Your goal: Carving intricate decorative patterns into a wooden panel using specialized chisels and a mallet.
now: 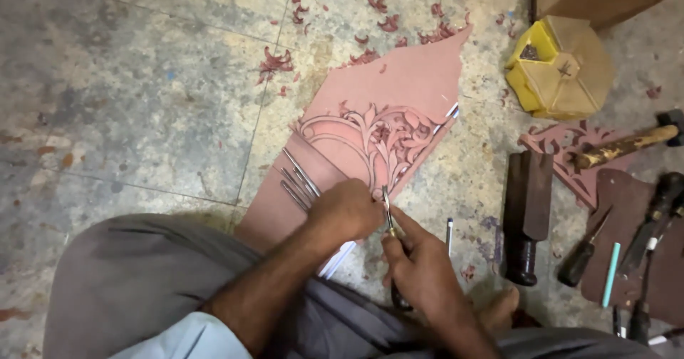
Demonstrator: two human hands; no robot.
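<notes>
A reddish-brown wooden panel [399,95] with a carved leaf-and-scroll pattern lies on the stone floor in front of me. My left hand [345,209] rests closed on the panel's near edge, its fingers against the metal blade of a carving chisel [387,209]. My right hand [420,266] grips the same chisel lower down, by its handle, with the tip set on the carved edge. Several thin metal chisels [298,181] lie loose on the panel just left of my left hand.
A dark wooden mallet [526,216] lies to the right, beside a smaller carved piece [563,142], a hammer [627,145], more dark-handled tools [648,224] and a pen [449,232]. A yellow box [563,67] sits at top right. Wood shavings [274,63] litter the floor.
</notes>
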